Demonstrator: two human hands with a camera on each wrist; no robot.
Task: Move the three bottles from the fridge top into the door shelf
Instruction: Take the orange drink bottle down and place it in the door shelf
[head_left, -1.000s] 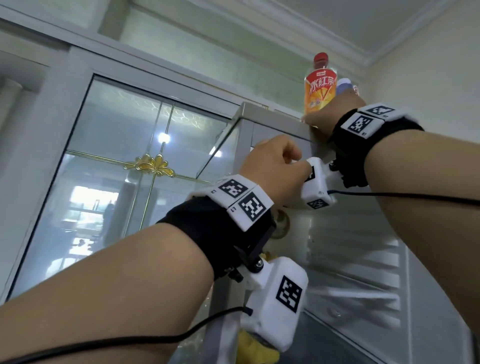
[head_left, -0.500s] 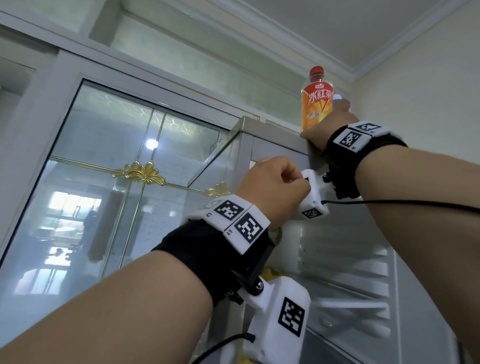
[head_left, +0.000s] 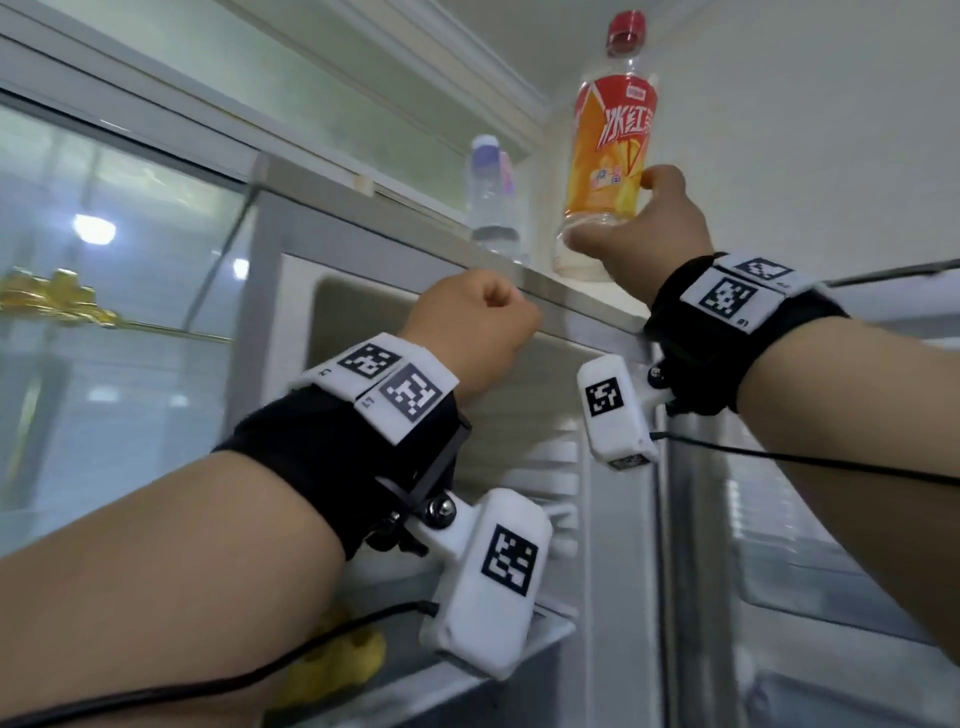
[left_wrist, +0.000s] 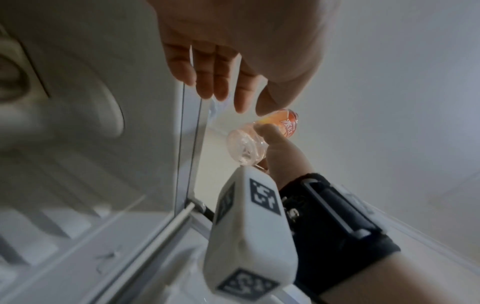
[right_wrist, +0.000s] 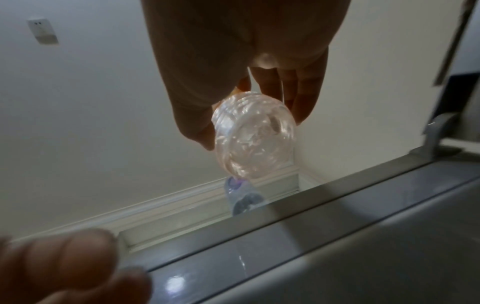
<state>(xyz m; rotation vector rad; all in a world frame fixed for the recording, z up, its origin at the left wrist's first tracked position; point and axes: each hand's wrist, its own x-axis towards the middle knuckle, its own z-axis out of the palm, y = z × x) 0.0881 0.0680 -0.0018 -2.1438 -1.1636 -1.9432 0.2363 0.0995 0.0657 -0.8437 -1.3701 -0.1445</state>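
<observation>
My right hand (head_left: 644, 234) grips the lower part of an orange-labelled bottle (head_left: 610, 150) with a red cap. The bottle is held just above the fridge top (head_left: 587, 301), and its clear base (right_wrist: 254, 139) hangs free in the air. From below, the right hand (left_wrist: 283, 152) shows wrapped round the bottle (left_wrist: 285, 123). A clear bottle with a purple cap (head_left: 491, 197) stands further back on the fridge top. My left hand (head_left: 472, 322) is a fist at the front edge of the fridge top, and its curled fingers (left_wrist: 207, 82) hold nothing.
Below the fridge top the compartment is open, with ribbed side walls (head_left: 545, 467) and something yellow (head_left: 337, 665) on a shelf. The open door with clear shelves (head_left: 831, 571) is at the right. A glass cabinet (head_left: 130, 260) stands to the left, close by.
My right hand has closed round the orange-labelled bottle and raised it off the fridge top. My left fist stays at the fridge's front edge.
</observation>
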